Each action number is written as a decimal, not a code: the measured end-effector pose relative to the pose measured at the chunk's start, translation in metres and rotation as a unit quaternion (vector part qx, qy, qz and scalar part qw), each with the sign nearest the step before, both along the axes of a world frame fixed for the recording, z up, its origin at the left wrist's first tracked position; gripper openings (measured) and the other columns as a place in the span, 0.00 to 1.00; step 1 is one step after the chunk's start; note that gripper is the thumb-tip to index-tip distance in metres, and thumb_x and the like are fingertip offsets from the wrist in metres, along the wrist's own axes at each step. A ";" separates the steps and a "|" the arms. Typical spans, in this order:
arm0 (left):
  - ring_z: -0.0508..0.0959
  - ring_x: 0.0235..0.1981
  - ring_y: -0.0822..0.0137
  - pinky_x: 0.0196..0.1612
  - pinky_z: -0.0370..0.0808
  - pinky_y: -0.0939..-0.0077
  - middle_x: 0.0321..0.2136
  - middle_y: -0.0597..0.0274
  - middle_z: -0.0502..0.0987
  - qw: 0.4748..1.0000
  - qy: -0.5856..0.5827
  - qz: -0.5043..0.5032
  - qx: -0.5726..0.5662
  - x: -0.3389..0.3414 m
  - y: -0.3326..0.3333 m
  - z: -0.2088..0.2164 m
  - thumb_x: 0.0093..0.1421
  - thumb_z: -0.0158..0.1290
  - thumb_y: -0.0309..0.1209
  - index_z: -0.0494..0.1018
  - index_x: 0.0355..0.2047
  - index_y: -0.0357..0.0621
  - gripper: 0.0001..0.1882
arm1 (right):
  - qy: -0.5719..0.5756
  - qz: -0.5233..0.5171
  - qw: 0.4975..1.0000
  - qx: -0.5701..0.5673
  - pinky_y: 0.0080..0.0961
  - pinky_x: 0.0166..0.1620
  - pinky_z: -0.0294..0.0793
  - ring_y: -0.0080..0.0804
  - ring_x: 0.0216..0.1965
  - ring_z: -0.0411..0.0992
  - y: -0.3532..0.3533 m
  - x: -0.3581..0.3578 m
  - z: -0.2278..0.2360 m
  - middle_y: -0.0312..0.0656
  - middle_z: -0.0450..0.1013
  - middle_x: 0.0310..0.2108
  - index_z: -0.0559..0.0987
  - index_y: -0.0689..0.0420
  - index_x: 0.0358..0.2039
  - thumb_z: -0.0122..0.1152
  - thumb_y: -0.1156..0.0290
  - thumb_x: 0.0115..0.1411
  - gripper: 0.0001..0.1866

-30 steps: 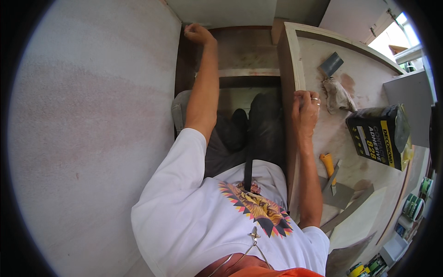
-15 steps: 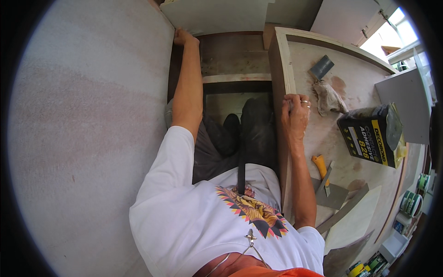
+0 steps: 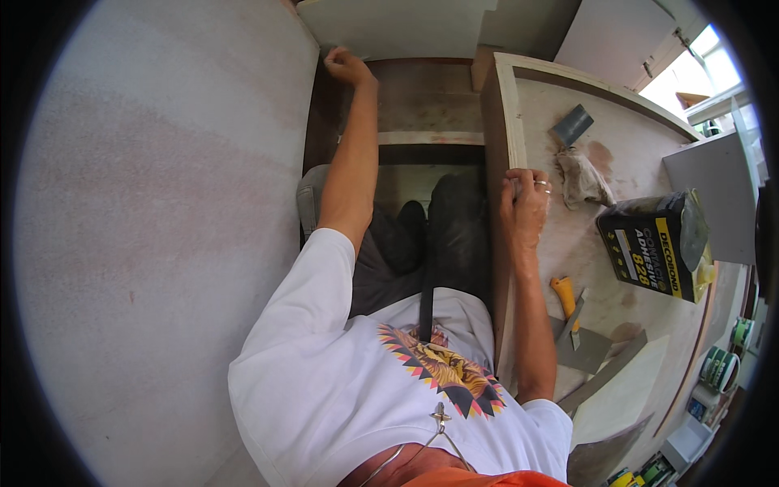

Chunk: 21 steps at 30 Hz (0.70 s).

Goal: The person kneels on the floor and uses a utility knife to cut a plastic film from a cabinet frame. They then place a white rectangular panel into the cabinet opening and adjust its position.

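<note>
My left hand (image 3: 349, 66) is closed, just below the lower edge of a pale panel (image 3: 389, 31) and near the corner where it meets a large whitish panel (image 3: 162, 227). Its fingers curl inward, and what they may hold is hidden. My right hand (image 3: 526, 209) rests at the bare wooden edge (image 3: 510, 122) of a cabinet lying on my right. Its fingers are bent together around something small and greyish that I cannot make out. A crumpled beige rag (image 3: 584, 180) and a dark grey rectangular piece (image 3: 571, 126) lie beyond that hand.
A black-and-yellow adhesive can (image 3: 649, 247) stands on the cabinet's surface at right. Nearer lie an orange-handled knife (image 3: 564, 296), a flat scraper (image 3: 583, 347) and pale offcuts (image 3: 625, 377). A wooden crosspiece (image 3: 430, 138) spans the gap before my knees. Several tape rolls (image 3: 720, 369) sit far right.
My left hand has come away from the panel corner, shifting slightly right. My right hand stays at the wooden edge. The whole view has shifted a little.
</note>
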<state>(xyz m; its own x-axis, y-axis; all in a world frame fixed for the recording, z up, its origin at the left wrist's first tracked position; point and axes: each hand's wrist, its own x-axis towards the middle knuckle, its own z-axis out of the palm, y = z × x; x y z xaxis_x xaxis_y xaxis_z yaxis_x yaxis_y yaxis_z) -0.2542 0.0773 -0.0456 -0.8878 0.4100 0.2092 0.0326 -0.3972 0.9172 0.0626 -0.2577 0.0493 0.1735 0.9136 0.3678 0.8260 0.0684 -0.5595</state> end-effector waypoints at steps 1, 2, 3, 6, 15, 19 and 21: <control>0.73 0.46 0.62 0.50 0.72 0.66 0.45 0.56 0.70 0.997 -0.061 -0.033 0.034 -0.003 0.002 0.001 0.66 0.49 0.27 0.71 0.44 0.39 0.08 | -0.003 -0.001 1.000 0.000 0.45 0.49 0.70 0.48 0.47 0.71 0.000 -0.001 0.000 0.46 0.71 0.43 0.80 0.55 0.41 0.64 0.74 0.60 0.08; 0.73 0.46 0.62 0.51 0.72 0.66 0.46 0.56 0.70 0.988 -0.121 -0.066 0.068 -0.006 0.003 0.002 0.66 0.49 0.27 0.70 0.45 0.39 0.09 | -0.005 -0.001 1.000 0.000 0.45 0.49 0.70 0.49 0.47 0.71 0.000 -0.001 0.000 0.46 0.72 0.43 0.80 0.55 0.41 0.64 0.74 0.60 0.08; 0.73 0.43 0.65 0.46 0.71 0.68 0.44 0.58 0.71 0.983 -0.162 -0.051 0.071 -0.004 0.003 0.007 0.65 0.51 0.28 0.70 0.43 0.41 0.08 | -0.002 0.000 1.000 0.000 0.45 0.49 0.70 0.49 0.47 0.71 0.001 0.000 -0.001 0.46 0.72 0.43 0.80 0.55 0.41 0.64 0.74 0.60 0.08; 0.72 0.35 0.71 0.36 0.69 0.72 0.39 0.64 0.73 0.962 -0.259 -0.041 0.073 0.001 0.004 0.023 0.64 0.54 0.30 0.71 0.38 0.44 0.05 | 0.004 -0.004 1.000 -0.004 0.45 0.49 0.70 0.49 0.47 0.71 0.000 0.003 -0.003 0.46 0.72 0.43 0.80 0.55 0.41 0.64 0.74 0.60 0.08; 0.72 0.31 0.70 0.33 0.68 0.72 0.39 0.66 0.76 0.932 -0.345 -0.098 0.050 -0.027 0.017 0.032 0.67 0.55 0.34 0.76 0.49 0.43 0.13 | -0.001 -0.001 1.000 -0.011 0.45 0.50 0.70 0.48 0.48 0.71 0.000 0.000 -0.001 0.46 0.72 0.43 0.80 0.55 0.41 0.64 0.74 0.60 0.08; 0.74 0.40 0.66 0.46 0.72 0.69 0.47 0.64 0.75 0.916 -0.378 -0.127 0.048 -0.012 0.007 0.049 0.68 0.53 0.36 0.74 0.54 0.45 0.16 | -0.004 -0.008 1.000 -0.013 0.45 0.50 0.69 0.48 0.48 0.71 0.001 0.002 -0.002 0.45 0.72 0.43 0.80 0.55 0.41 0.64 0.74 0.60 0.08; 0.74 0.45 0.65 0.52 0.71 0.68 0.50 0.64 0.74 0.918 -0.367 -0.140 0.062 -0.006 0.003 0.053 0.69 0.52 0.36 0.73 0.56 0.46 0.17 | -0.008 -0.013 1.000 -0.015 0.45 0.50 0.69 0.48 0.47 0.71 0.001 0.002 -0.002 0.45 0.72 0.43 0.80 0.54 0.41 0.64 0.74 0.60 0.08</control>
<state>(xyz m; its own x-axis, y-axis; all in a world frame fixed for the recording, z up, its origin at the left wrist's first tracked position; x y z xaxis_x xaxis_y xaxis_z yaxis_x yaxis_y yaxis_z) -0.2600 0.0804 0.0075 -0.6716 0.6573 -0.3419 -0.6946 -0.3979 0.5993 0.0643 -0.2570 0.0476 0.1909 0.9195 0.3436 0.8365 0.0308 -0.5471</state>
